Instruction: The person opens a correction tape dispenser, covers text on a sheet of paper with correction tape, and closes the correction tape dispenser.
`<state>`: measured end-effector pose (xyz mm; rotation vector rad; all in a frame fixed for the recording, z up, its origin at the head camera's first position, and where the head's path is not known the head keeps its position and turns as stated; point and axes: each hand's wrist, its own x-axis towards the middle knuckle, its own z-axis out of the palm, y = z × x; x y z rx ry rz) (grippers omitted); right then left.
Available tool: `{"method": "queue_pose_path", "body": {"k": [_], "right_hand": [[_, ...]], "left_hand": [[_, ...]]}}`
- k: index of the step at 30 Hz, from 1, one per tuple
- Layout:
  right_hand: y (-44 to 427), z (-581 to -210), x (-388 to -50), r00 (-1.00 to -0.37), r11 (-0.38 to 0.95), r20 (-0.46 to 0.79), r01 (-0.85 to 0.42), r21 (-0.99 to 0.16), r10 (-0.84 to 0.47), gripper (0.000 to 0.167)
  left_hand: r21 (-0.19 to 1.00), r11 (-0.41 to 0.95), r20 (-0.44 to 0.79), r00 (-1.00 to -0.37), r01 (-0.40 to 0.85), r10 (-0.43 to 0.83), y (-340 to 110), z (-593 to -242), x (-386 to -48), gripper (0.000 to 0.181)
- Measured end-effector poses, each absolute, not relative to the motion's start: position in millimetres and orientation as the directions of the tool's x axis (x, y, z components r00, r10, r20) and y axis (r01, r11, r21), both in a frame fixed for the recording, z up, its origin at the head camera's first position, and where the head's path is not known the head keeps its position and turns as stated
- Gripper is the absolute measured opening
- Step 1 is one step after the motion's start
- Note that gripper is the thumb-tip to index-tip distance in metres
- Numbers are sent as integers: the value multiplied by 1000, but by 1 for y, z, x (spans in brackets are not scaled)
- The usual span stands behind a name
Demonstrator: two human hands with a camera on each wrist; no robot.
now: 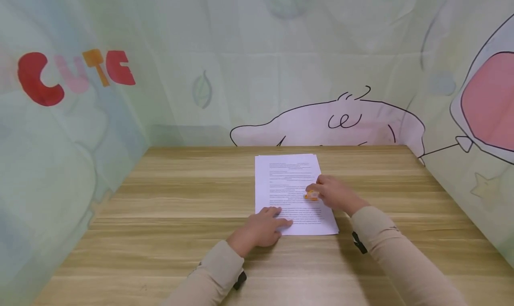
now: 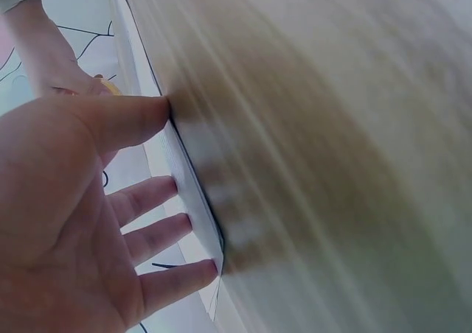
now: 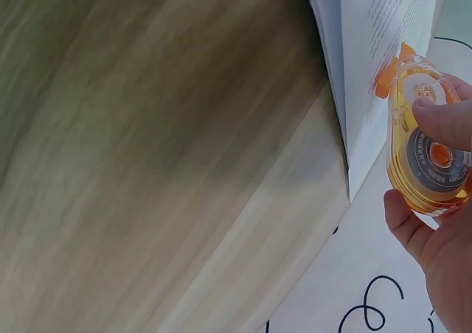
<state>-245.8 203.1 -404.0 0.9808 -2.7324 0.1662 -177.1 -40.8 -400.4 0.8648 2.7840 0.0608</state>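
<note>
A translucent amber tape dispenser (image 1: 311, 196) with orange tip (image 3: 386, 79) and dark-grey reel (image 3: 420, 158) colours the right grip (image 1: 334, 193), above white sheets (image 1: 289, 194) lined with dark print; around the grip spreads a tan, wood-grained desk (image 1: 180, 199).

Free room is offered on the tabletop (image 1: 180, 194) left of the paper stack (image 1: 295, 194), whose near-left corner is blocked by the left hand (image 1: 266, 228), right side by the right hand (image 1: 332, 193)
</note>
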Motion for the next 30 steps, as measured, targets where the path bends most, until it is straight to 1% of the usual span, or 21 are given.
{"method": "queue_pose_path", "body": {"k": [4, 12, 15, 23, 26, 30], "right_hand": [[199, -402, -244, -767, 781, 211, -624, -27, -606, 36], [196, -402, -245, -751, 770, 169, -630, 104, -638, 42], [196, -402, -245, -752, 767, 147, -630, 126, -642, 44], [195, -399, -244, -770, 775, 89, -621, 119, -631, 43], [197, -398, -243, -770, 775, 94, -620, 123, -631, 41], [203, -397, -240, -748, 761, 139, -635, 134, -649, 38]], "left_hand": [[111, 825, -205, -799, 555, 565, -41, -401, -177, 42], [102, 822, -196, -799, 560, 569, -41, -403, -178, 42], [100, 824, -200, -800, 558, 566, -41, -403, -179, 42], [99, 825, -204, -800, 557, 565, -42, -403, -178, 42], [98, 824, -202, -800, 558, 565, -42, -403, -178, 42], [102, 827, -207, -801, 553, 562, -41, -403, -179, 42]]}}
